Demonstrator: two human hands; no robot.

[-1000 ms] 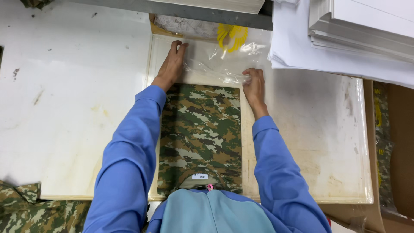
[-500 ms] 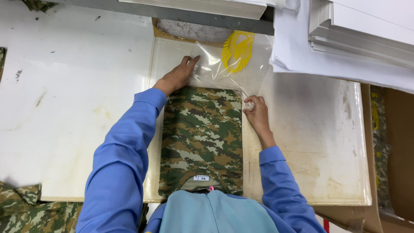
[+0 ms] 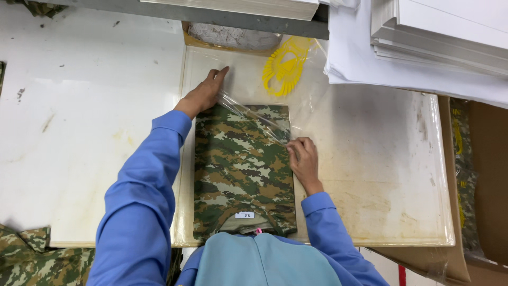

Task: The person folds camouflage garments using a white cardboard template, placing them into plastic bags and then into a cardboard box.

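A clear plastic bag (image 3: 275, 100), thin and glossy with 1 yellow round emblem printed near its far end, lies over the top of a folded camouflage shirt (image 3: 241, 169). The shirt is 1 flat rectangle of green, brown and tan patches, lying lengthwise on a worn cream board (image 3: 381, 175), with 1 small white label at its collar on the near edge. The left hand (image 3: 203, 94) rests flat at the shirt's far left corner, fingers together and stretched forward onto the bag's film. The right hand (image 3: 302, 159) sits at the shirt's right edge, fingertips pinched on the bag's rim. To the left spreads a scuffed white tabletop (image 3: 79, 106). At the far right sit stacks of white sheets (image 3: 439, 32), and a brown cardboard box (image 3: 484, 175) stands beside the board.
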